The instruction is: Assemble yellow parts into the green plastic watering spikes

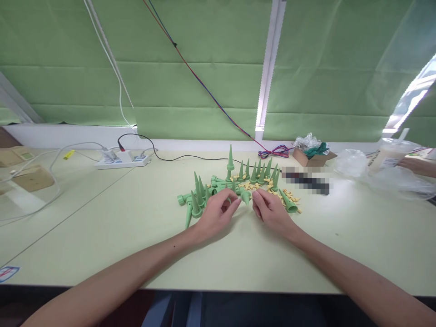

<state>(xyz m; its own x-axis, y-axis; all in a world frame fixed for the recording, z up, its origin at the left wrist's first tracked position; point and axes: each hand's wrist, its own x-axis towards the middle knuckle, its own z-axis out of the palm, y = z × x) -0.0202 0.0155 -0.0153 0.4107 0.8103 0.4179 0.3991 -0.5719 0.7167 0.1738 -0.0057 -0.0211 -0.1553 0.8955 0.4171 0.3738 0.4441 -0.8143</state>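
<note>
While btwn hands (pixel 216 212), 1 grn cone (pixel 245 197).

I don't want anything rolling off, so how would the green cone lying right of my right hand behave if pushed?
The green cone would probably roll in a curve, being tapered and on its side. Its hollow wide end suggests it's light.

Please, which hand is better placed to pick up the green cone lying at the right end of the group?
Probably the right hand, though it looks busy: it is clearly nearer the green cone, while the left hand is farther off, beyond the green piece between both hands.
</note>
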